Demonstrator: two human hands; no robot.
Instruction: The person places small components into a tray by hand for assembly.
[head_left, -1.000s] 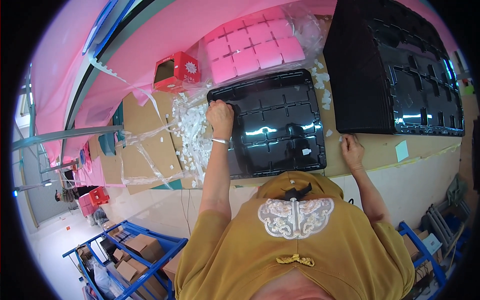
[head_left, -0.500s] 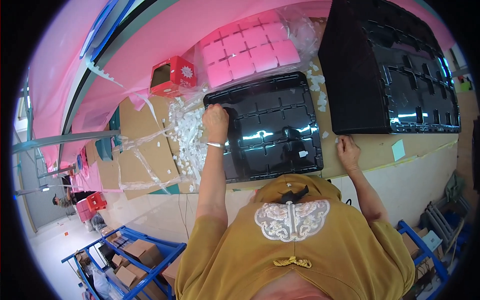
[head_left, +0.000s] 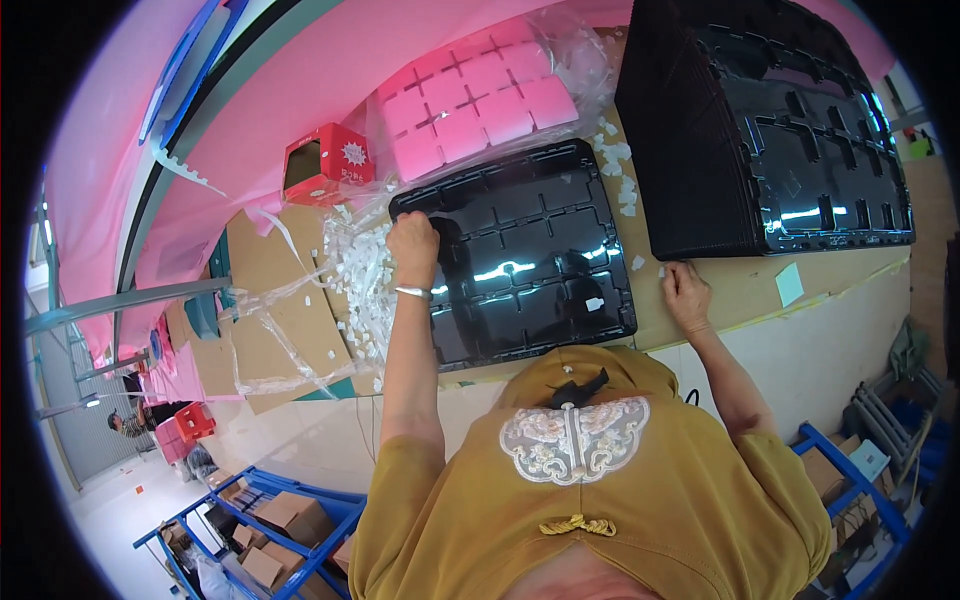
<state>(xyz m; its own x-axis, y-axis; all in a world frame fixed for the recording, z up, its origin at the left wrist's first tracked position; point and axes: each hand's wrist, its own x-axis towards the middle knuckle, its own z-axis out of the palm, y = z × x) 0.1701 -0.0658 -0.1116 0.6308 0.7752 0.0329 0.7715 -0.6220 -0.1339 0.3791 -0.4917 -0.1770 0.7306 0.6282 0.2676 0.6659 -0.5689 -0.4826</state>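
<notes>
A shiny black plastic tray [head_left: 530, 240] with a grid of moulded cells lies in front of me, and a small white scrap [head_left: 595, 304] rests on its right part. At its left edge is my left hand [head_left: 413, 248], closed, with the fingers curled out of sight; what they hold, if anything, is hidden. My right hand [head_left: 686, 297] is closed on the cardboard-covered tabletop [head_left: 720, 290], right of the tray and just below a tall stack of black trays [head_left: 690, 150]. A tiny pale bit shows by its fingertips, too small to name.
White scraps [head_left: 360, 265] are heaped left of the tray; more lie along its right side. Behind it are pink foam blocks [head_left: 470, 95] in clear plastic and a red box [head_left: 328, 165]. A pale green note [head_left: 789, 285] lies at right. Blue racks [head_left: 270, 540] hold cartons below.
The whole view has shifted a little, so the table and trays sit slightly further left in the picture. Both hands keep nearly the same places beside the tray and stack.
</notes>
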